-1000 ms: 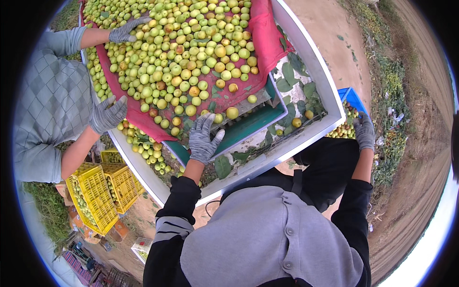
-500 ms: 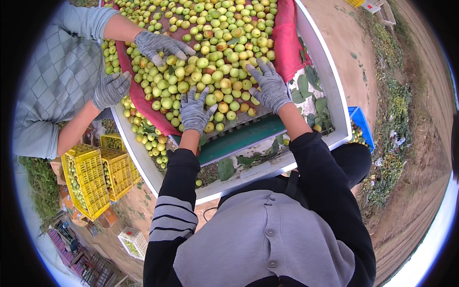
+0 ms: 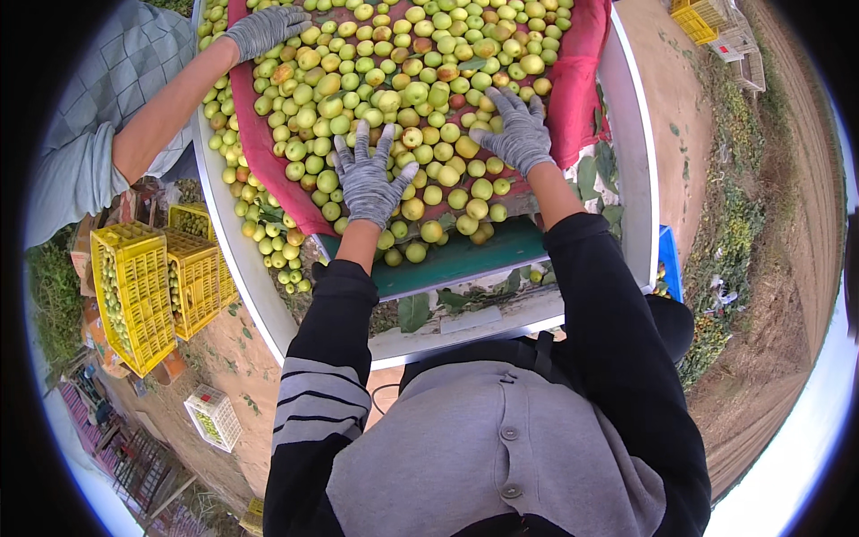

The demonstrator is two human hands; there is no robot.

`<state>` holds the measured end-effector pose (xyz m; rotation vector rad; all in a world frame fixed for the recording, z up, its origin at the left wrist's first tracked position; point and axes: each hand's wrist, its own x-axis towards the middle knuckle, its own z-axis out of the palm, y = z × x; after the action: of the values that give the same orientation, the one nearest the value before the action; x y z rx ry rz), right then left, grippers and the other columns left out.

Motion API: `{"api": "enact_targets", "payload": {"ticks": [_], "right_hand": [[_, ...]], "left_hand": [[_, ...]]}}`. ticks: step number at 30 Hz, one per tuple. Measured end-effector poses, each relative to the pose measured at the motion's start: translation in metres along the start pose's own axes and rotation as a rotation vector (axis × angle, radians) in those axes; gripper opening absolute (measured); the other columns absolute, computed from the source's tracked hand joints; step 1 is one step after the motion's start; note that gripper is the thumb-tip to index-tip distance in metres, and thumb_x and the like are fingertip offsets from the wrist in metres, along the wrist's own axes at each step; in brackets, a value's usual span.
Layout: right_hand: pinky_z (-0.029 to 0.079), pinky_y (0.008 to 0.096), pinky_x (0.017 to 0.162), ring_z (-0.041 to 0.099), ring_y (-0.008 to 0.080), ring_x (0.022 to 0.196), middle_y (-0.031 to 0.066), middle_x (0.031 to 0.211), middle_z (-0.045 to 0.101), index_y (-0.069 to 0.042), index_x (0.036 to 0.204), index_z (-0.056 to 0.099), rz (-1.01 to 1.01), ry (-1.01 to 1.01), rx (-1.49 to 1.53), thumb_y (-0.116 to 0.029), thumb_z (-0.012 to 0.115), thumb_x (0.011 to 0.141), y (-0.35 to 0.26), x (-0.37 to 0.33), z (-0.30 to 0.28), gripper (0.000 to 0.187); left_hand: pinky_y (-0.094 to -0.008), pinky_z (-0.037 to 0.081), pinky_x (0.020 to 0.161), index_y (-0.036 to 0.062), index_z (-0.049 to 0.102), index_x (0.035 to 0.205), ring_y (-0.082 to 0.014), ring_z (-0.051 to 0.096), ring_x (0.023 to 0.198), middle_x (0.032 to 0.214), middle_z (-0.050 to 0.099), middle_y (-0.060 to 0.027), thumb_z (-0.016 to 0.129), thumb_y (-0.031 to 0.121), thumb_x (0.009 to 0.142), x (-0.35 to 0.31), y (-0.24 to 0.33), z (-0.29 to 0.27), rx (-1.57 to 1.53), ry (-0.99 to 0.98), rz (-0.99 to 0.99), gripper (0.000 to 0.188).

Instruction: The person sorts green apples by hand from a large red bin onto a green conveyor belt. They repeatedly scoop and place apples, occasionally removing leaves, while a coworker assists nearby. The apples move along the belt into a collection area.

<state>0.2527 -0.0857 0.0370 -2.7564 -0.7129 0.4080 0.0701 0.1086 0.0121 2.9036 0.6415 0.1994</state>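
My left hand, in a striped grey glove, lies with fingers spread on a layer of small round yellow-green jujubes. To its right my right hand, gloved alike, also rests on the fruit, fingers apart, near the red cloth edge. Neither hand grips a jujube. The fruit covers a sloping bed between red cloth borders, some of it with brown-red patches. Below my hands runs a dark green strip along the bed's lower edge, with several jujubes at its upper side.
At the upper left a co-worker's gloved hand touches the fruit. A white frame surrounds the bed, with leaves inside it. Yellow crates and a white crate stand left; a blue crate stands right.
My hands stay spread on the fruit, and more jujubes lie near the green strip. The co-worker's near hand has gone up and away from the frame's left side. The view has shifted slightly.
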Motion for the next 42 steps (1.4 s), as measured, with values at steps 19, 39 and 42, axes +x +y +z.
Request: {"api": "enact_targets", "payload": {"ticks": [19, 39, 42], "right_hand": [[0.04, 0.0482, 0.106, 0.046, 0.0334, 0.131, 0.006, 0.145, 0.048, -0.031, 0.127, 0.062, -0.199, 0.12, 0.11, -0.032, 0.078, 0.074, -0.003, 0.019, 0.024, 0.056], [0.051, 0.041, 0.09, 0.064, 0.0316, 0.103, 0.0118, 0.108, 0.068, -0.013, 0.112, 0.069, -0.14, 0.404, 0.072, -0.016, 0.061, 0.09, 0.036, 0.116, -0.051, 0.024], [0.052, 0.0454, 0.09, 0.064, 0.0352, 0.106, 0.0151, 0.116, 0.065, -0.013, 0.109, 0.066, -0.047, 0.259, -0.074, -0.013, 0.057, 0.088, 0.055, 0.165, -0.048, 0.023]], "left_hand": [[-0.0568, 0.03, 0.109, 0.0364, 0.047, 0.143, -0.0491, 0.038, 0.128, 0.13, 0.046, -0.0289, 0.069, 0.058, 0.079, 0.026, -0.059, -0.022, 0.057, 0.039, -0.217, 0.071], [-0.0649, 0.014, 0.114, 0.0244, 0.035, 0.151, -0.0457, 0.024, 0.142, 0.156, 0.031, -0.0089, 0.054, 0.047, 0.092, -0.008, -0.046, 0.017, 0.062, 0.045, -0.217, 0.066], [-0.0648, 0.014, 0.114, 0.022, 0.033, 0.151, -0.0438, 0.023, 0.143, 0.157, 0.031, -0.0075, 0.054, 0.046, 0.093, 0.001, -0.051, 0.023, 0.034, 0.092, -0.146, 0.067]]}}
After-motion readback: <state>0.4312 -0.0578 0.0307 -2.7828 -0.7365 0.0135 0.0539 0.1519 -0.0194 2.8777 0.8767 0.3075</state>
